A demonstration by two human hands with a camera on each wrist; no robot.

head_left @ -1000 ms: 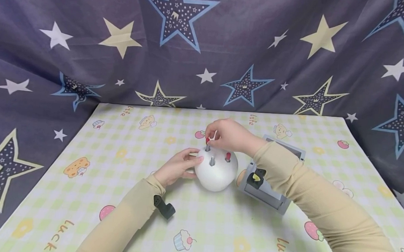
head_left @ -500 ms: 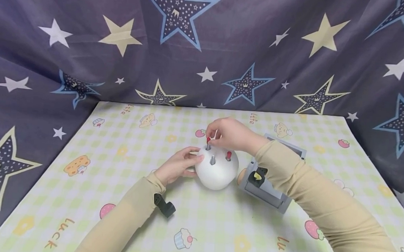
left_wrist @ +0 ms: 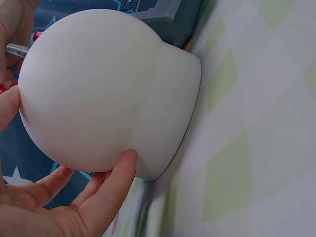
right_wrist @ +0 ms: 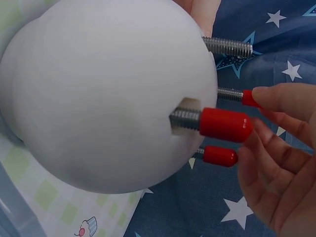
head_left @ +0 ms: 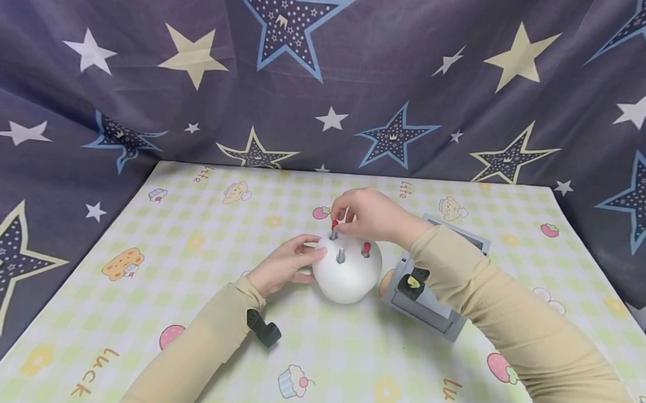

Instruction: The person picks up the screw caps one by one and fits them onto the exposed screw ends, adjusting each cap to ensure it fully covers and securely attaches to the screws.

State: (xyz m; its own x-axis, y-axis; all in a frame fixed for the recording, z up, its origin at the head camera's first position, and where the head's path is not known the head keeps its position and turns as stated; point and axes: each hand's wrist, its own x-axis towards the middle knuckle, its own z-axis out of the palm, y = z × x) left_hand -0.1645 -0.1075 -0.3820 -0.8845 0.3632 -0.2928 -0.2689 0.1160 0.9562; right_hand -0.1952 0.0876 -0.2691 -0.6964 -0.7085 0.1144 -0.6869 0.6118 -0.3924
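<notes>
A smooth white rounded body (head_left: 346,282) with a narrower base stands on the table, threaded metal bolts sticking out of its upper part. My left hand (head_left: 284,264) holds it from the left, thumb on its upper side and fingers curved round it (left_wrist: 111,190). With thumb and fingertips, my right hand (head_left: 371,216) pinches a red cap (right_wrist: 249,98) on the end of one bolt (right_wrist: 229,94). Another bolt (right_wrist: 229,47) is bare. Two more carry red caps, a near red cap (right_wrist: 226,125) and a lower red cap (right_wrist: 220,155).
Right of the white body is a grey compartmented box (head_left: 426,316), partly under my right forearm. A tan rounded thing (head_left: 386,284) shows at the box's left end. A checked cloth (head_left: 215,366) covers the table; a starry curtain (head_left: 329,80) hangs behind.
The right fingertips stay at the same red cap and the left hand keeps its hold. The view has shifted very slightly; little else differs.
</notes>
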